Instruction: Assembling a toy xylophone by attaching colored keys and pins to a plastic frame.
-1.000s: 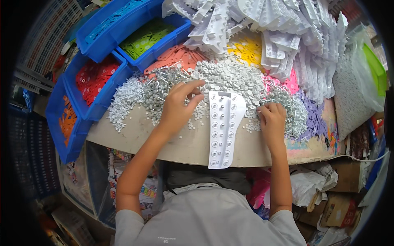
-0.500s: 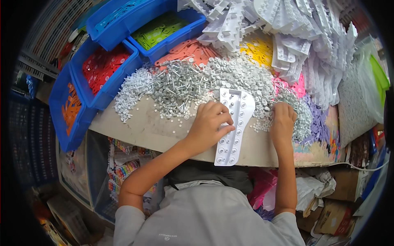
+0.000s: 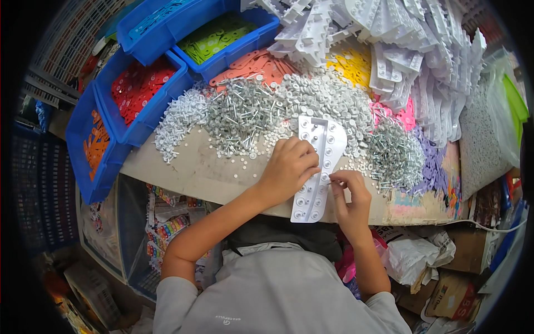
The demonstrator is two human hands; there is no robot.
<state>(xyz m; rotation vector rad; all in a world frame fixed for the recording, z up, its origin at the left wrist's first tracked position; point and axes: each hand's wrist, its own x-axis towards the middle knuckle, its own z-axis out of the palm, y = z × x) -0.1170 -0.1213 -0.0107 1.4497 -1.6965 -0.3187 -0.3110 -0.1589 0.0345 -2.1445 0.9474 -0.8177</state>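
A white plastic panel (image 3: 313, 201) with two rows of round sockets and a groove down its middle lies at the table's front edge. Over its left side and groove rests my left hand (image 3: 288, 170), fingers curled and thumb tip drawn to the fingers. Whatever it pinches is hidden. My right hand (image 3: 351, 197) has thumb and forefinger together at the panel's right row of sockets; anything between them is too small to make out. Beyond the panel lie heaps of small grey-white caps (image 3: 325, 100), metal pins (image 3: 242, 114) and, to the right, more pins (image 3: 392, 147).
Blue bins (image 3: 183, 78) at the left hold red, orange, green and blue plastic pieces. A tall stack of white panels (image 3: 400, 33) stands at the back right. Coral strips (image 3: 256, 67), yellow pieces (image 3: 353, 67), purple pieces (image 3: 431, 167) and white bits (image 3: 178, 125) are heaped around. A filled clear bag (image 3: 484, 133) stands right.
My right hand has come left from the pin heap on the right to the panel's right edge. My left hand stays on the panel, its fingers now closer together.
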